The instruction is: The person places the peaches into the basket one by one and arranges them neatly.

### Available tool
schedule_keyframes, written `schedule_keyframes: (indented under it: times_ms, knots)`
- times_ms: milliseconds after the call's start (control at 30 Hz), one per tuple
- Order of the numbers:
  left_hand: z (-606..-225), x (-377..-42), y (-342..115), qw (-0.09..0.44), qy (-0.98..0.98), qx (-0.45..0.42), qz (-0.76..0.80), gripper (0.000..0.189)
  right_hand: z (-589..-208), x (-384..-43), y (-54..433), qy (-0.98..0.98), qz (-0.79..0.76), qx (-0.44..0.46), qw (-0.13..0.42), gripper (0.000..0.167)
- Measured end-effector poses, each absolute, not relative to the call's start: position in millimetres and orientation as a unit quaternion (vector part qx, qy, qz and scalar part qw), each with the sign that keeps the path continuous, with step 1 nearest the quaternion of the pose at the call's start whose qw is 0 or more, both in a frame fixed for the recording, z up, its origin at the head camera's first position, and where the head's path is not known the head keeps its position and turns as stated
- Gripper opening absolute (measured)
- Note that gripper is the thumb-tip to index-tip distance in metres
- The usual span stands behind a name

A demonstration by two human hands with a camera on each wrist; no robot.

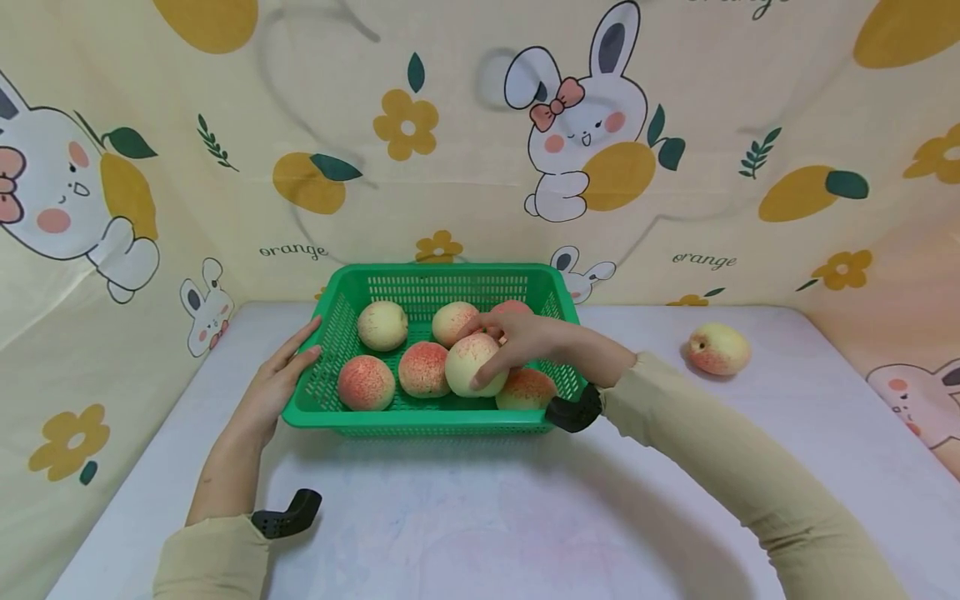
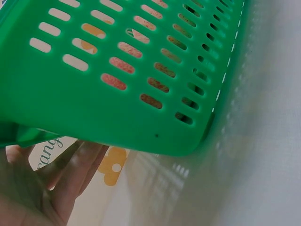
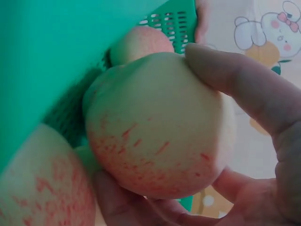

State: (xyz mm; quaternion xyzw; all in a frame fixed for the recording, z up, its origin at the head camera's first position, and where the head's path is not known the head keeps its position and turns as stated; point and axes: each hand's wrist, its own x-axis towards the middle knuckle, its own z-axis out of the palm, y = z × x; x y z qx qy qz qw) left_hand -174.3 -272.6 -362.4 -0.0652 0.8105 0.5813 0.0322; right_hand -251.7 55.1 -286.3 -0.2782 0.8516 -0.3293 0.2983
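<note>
My right hand point(image 1: 525, 337) grips a pale peach point(image 1: 472, 365) with pink-red flecks, thumb on one side and fingers on the other. In the right wrist view this peach point(image 3: 160, 127) fills the middle, over the basket. The green plastic basket point(image 1: 442, 421) holds several more peaches, among them a red one point(image 1: 366, 383) at front left, a pale one point(image 1: 382, 325) behind it and a reddish one point(image 1: 424, 369) in the middle. My left hand point(image 1: 273, 387) holds the basket's left rim, thumb at the edge; in the left wrist view its fingers point(image 2: 80, 165) lie under the rim.
A single yellow-pink peach point(image 1: 718, 348) lies on the white table point(image 1: 465, 517), to the right of the basket. Behind the table hangs a cloth point(image 1: 465, 183) printed with rabbits, flowers and oranges. A black wrist-camera mount point(image 1: 288, 514) sits at the left wrist.
</note>
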Motion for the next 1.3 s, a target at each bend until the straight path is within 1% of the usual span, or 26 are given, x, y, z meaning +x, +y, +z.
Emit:
schedule_keyframes:
  times_ms: [200, 433, 500, 800, 1000, 1133, 1300]
  knots:
    - [-361, -174, -271, 0.033, 0.808, -0.064, 0.584, 0.056, -286, -248, 52, 0.846, -0.311, -0.27, 0.338, 0.059]
    - [-360, -174, -269, 0.033, 0.806, -0.06, 0.588, 0.056, -286, -247, 49, 0.838, -0.309, -0.269, 0.361, 0.04]
    - [-360, -174, -269, 0.032, 0.806, -0.06, 0.588, 0.056, -286, -247, 50, 0.833, -0.312, -0.27, 0.37, 0.039]
    - [-360, -174, -268, 0.033, 0.807, -0.064, 0.586, 0.056, -287, -250, 62, 0.821, -0.336, -0.259, 0.383, 0.046]
    - [-360, -173, -269, 0.036, 0.808, -0.061, 0.584, 0.057, -285, -251, 78, 0.796, -0.398, -0.269, 0.368, 0.045]
    - [-361, -173, -270, 0.034, 0.81, -0.06, 0.583, 0.057, -285, -250, 89, 0.786, -0.44, -0.264, 0.343, 0.045]
    - [-361, -173, -272, 0.035, 0.81, -0.062, 0.582, 0.057, -288, -250, 105, 0.788, -0.475, -0.243, 0.307, 0.05]
